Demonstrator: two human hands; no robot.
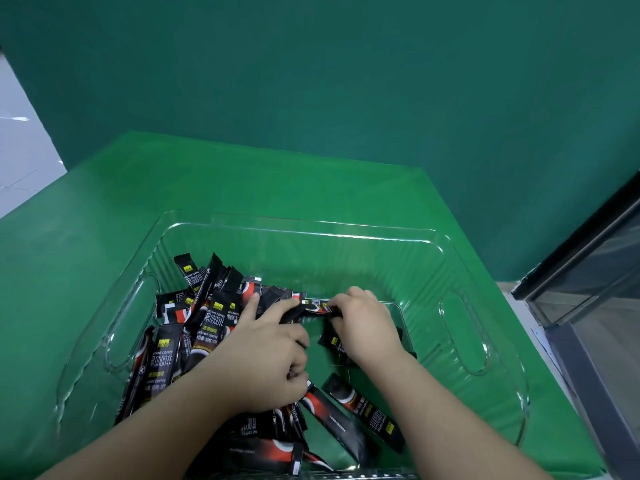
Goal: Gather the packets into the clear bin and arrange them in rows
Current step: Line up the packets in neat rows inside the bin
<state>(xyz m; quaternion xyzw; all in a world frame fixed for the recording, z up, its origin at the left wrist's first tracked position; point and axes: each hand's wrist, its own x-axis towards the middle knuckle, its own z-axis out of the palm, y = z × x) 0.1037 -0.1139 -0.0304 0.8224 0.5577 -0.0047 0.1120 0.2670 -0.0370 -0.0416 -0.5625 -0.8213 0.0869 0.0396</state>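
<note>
I see both bare arms reach forward and down, close together. The left hand (268, 355) has its first finger and thumb stretched out and the other fingers curled. The right hand (363, 322) is curled, pinching with its fingertips.

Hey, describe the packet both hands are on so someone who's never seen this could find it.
Start at the clear plastic bin on the green table. Black stick packets are heaped along its left side. The one you want is the black-and-red packet lying crosswise near the middle, the only one with the left hand and the right hand at its opposite ends.
</note>
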